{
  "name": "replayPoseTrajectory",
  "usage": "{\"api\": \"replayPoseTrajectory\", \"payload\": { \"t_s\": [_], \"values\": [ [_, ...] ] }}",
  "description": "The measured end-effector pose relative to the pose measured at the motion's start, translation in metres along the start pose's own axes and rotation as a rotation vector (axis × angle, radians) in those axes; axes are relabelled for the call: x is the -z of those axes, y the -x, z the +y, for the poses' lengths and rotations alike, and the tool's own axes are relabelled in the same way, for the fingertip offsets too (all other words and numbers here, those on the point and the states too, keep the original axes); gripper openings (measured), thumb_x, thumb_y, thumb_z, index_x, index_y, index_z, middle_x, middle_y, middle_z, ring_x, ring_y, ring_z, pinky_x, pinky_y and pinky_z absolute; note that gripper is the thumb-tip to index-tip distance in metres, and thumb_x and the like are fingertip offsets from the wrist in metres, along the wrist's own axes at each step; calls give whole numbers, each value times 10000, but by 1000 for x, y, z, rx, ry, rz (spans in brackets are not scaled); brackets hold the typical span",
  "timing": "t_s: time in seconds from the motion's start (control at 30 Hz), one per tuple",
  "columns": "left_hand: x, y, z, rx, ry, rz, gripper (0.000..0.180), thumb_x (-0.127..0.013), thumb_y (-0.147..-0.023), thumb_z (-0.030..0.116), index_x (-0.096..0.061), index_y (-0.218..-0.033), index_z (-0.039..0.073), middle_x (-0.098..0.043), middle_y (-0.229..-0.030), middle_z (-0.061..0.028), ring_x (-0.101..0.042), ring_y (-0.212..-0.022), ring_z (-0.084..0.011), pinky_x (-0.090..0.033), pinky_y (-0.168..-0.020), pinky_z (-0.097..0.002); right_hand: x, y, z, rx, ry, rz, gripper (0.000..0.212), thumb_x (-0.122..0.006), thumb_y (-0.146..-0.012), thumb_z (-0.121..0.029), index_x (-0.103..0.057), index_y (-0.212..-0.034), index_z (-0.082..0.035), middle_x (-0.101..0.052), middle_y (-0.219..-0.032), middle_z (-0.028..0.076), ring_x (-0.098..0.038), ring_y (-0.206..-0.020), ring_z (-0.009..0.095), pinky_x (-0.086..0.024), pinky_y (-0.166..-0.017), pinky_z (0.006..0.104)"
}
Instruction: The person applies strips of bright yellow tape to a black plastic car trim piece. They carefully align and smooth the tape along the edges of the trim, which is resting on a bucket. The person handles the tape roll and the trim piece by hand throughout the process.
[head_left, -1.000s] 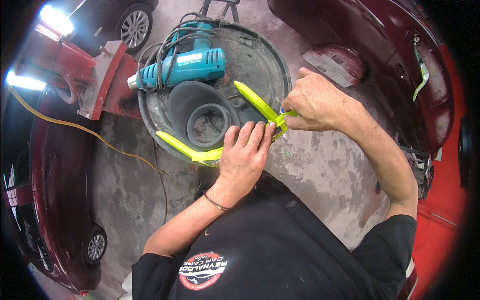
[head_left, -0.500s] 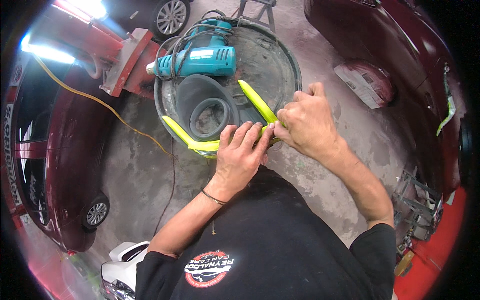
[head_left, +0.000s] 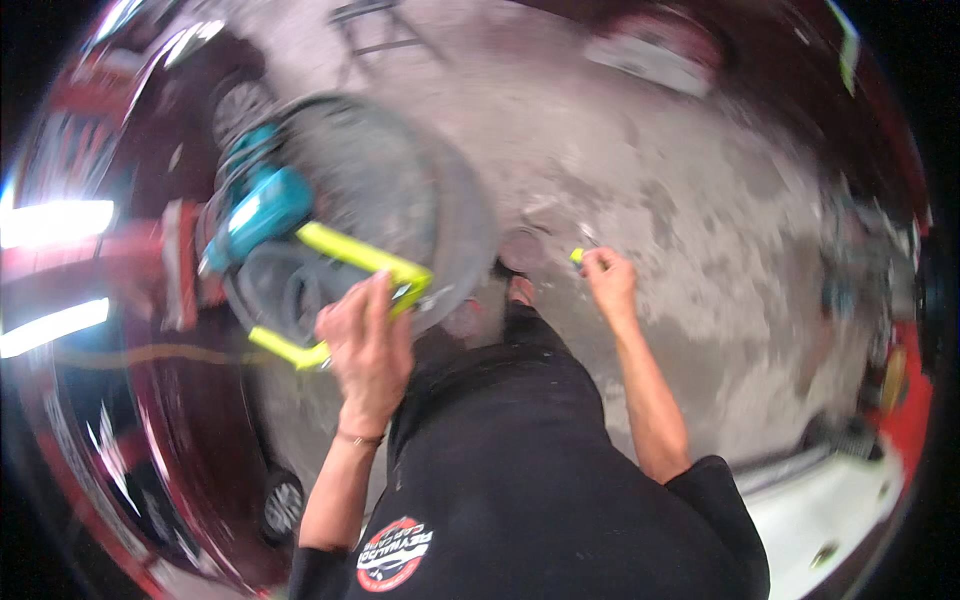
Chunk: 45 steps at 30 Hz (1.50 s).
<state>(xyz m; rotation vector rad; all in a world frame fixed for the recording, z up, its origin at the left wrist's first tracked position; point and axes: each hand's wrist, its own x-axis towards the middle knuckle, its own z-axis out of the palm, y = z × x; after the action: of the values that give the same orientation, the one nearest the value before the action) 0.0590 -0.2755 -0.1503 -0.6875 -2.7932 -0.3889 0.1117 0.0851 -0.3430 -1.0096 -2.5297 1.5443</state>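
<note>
My left hand (head_left: 368,345) grips the near side of a dark grey fog-light bezel (head_left: 275,270) with a round opening. A fluorescent yellow-green strip (head_left: 350,248) runs along the bezel's angled edges, and my fingers close over its near corner. Off to the right, away from the bezel, my right hand (head_left: 610,282) pinches a small yellow-green scrap (head_left: 577,256) between its fingertips. Whether it also holds something else is too blurred to tell. Beyond the bezel lies a teal heat gun (head_left: 268,212) with its dark cord bunched around it.
The bezel and heat gun rest on a round, worn drum top (head_left: 365,150). Dark red cars (head_left: 185,400) stand at both sides. A red lift arm (head_left: 180,265) reaches in from the left. A white car panel (head_left: 830,510) is at lower right; a metal stand (head_left: 375,30) is at the back.
My right hand has left the bezel and moved right with a yellow-green scrap. My left hand stays on the bezel. The view has swung, so the drum now appears further left.
</note>
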Motion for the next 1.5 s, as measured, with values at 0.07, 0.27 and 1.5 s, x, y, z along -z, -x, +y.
{"api": "replayPoseTrajectory", "payload": {
  "t_s": [0.07, 0.27, 1.5],
  "values": [
    [5, 0, 2, 17, -11, -64, 659, -786, -1007, 84, -590, -1634, 24, -691, -1398, -188, -629, -1278, -393, -454, -1141, -519, 8, 37, 93, -120, 149, 39, 280, -732, -995, -345, -848, -985, -90, -807, -876, 176, -796, -847, 376, -596, -783, 478],
    [13, -1, 0, -45, -106, -126, 630, -700, -1096, 119, -527, -1693, 19, -650, -1416, -232, -634, -1248, -407, -463, -1124, -525, -6, 257, 284, -762, 427, -237, 371, -727, -937, -420, -869, -1017, -87, -824, -1060, 223, -792, -1053, 444, -618, -944, 559],
    [5, -1, -9, -188, -216, -4, 780, -741, -963, 128, -547, -1704, 275, -568, -1150, -126, -590, -1080, -336, -478, -976, -500, 22, 212, 272, -349, 493, -131, 429, -763, -945, -442, -831, -919, -19, -813, -885, 230, -803, -880, 423, -593, -829, 535]
  ]
}}
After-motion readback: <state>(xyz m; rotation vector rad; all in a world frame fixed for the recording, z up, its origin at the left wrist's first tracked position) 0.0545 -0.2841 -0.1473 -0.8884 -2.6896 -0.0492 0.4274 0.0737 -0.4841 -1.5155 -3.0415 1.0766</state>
